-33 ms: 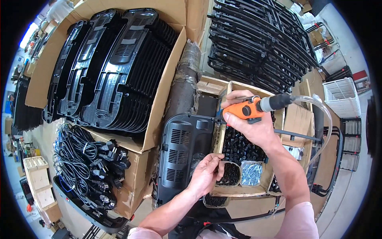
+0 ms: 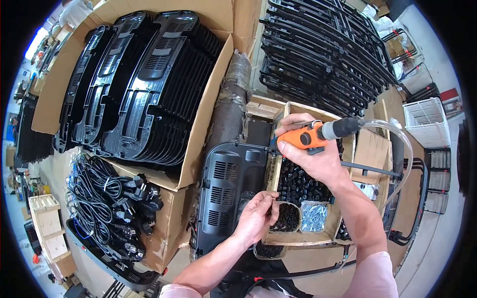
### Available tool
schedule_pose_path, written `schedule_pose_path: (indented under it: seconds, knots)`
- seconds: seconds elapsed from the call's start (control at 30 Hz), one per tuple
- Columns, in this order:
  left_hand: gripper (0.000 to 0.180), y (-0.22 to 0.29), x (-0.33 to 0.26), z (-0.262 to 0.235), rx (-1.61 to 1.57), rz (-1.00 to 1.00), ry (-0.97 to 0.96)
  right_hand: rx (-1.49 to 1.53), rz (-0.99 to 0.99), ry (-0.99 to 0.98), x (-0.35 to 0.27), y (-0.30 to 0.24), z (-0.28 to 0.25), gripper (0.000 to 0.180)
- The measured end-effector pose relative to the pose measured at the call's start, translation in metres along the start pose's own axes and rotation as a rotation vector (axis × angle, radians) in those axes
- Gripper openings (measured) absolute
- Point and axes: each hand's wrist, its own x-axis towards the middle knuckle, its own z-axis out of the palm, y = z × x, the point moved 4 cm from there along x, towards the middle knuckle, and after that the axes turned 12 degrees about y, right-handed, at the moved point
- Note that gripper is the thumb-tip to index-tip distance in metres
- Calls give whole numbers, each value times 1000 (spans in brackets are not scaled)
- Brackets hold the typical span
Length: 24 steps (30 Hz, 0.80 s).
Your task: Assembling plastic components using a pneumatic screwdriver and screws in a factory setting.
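- Gripping the orange power tool [image 2: 301,136], the right hand [image 2: 313,158] in the head view had its fingers wrapped around the body, with the thumb along the near side.
- The tool sat above the left part of the wooden tray [image 2: 308,240], just beside the upper right corner of the black vented panel [image 2: 221,191]; whether its tip touched anything could not be told.
- A clear hose [image 2: 408,141] curved away from the dark fitting [image 2: 343,127] at the tool's rear.
- The left hand [image 2: 256,218] was near the panel's right edge, its fingers curled, with thumb and forefinger pinched together; whether they held a small piece could not be told.
- Just beside that hand, the tray carried dark screws [image 2: 287,219] and silver screws [image 2: 314,217] in separate containers, with black plastic parts [image 2: 302,183] behind them.
- The panel lay between the tray and the cardboard box [image 2: 166,231].
- Farther left, stacked black panels [image 2: 149,99] stood in an open carton [image 2: 214,102], near bundled cables [image 2: 97,191] with plugs.
- Black frames [image 2: 323,57] were piled beyond the tray.
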Motion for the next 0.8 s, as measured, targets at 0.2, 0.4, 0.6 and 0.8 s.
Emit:
schedule_pose_path:
  seconds: [0.2,0.4,0.6,0.8]
  knots:
    - [20,44,-12,1,151,119,113,-61,-13,-38,2,1,9,42]
    - [23,88,-17,-1,566,374,178,-84,-6,-89,2,4,12,44]
    - [27,132,-23,9,1137,733,372,-104,-14,-86,0,7,2,43]
    - [31,189,-1,17,1463,1058,494,6,22,-11,-1,16,2,42]
